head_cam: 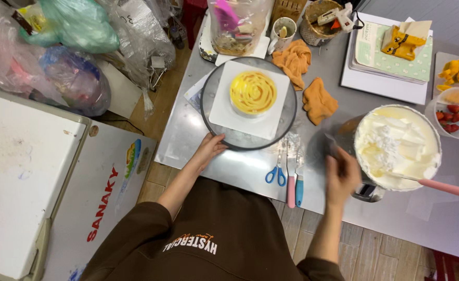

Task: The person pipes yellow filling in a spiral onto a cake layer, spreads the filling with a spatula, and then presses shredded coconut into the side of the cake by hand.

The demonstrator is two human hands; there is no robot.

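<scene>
In the head view, the left hand (208, 148) is stretched forward from a brown sleeve and laid with curled fingers against the near rim of the round grey turntable (216, 132), on which a small yellow-topped cake (253, 92) is set on a white square board (224, 112). The right hand (341, 174) is raised with the forearm upright and is closed around a blurred spatula (329, 141), just beside the bowl of white cream (397, 145) on the metal surface (229, 169). Scissors (277, 171) and two pastel-handled tools (295, 179) are seen lying between the hands.
</scene>
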